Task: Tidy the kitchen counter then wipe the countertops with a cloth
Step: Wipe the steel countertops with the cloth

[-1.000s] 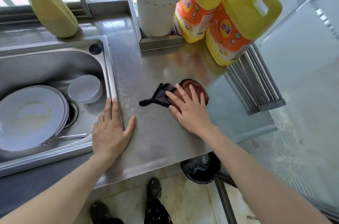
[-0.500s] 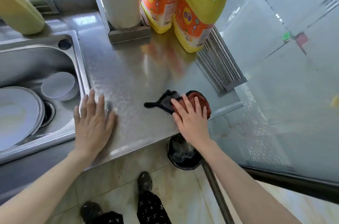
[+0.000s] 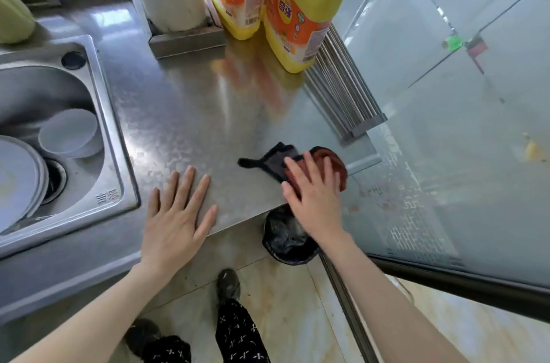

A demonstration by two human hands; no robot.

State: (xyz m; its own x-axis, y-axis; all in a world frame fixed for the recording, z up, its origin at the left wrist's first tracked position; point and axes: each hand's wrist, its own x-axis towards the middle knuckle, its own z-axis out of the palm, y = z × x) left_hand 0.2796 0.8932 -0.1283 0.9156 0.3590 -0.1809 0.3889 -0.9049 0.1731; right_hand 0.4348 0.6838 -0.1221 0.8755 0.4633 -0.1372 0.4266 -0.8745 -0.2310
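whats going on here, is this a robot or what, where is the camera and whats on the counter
No robot: a person works bare-handed, filmed by a camera on their head that looks down. The left hand lies flat on the steel counter beside the sink, which holds plates. The right hand presses a dark and red cloth near the counter's front corner, fingers straight, nothing gripped. Two yellow bottles stand at the back. A black bin sits on the floor below.

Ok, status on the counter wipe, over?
Right hand flat on the cloth, near the front right corner of the countertop. Left hand flat on bare steel, holding nothing. Two yellow bottles at the back, apart from the cloth.
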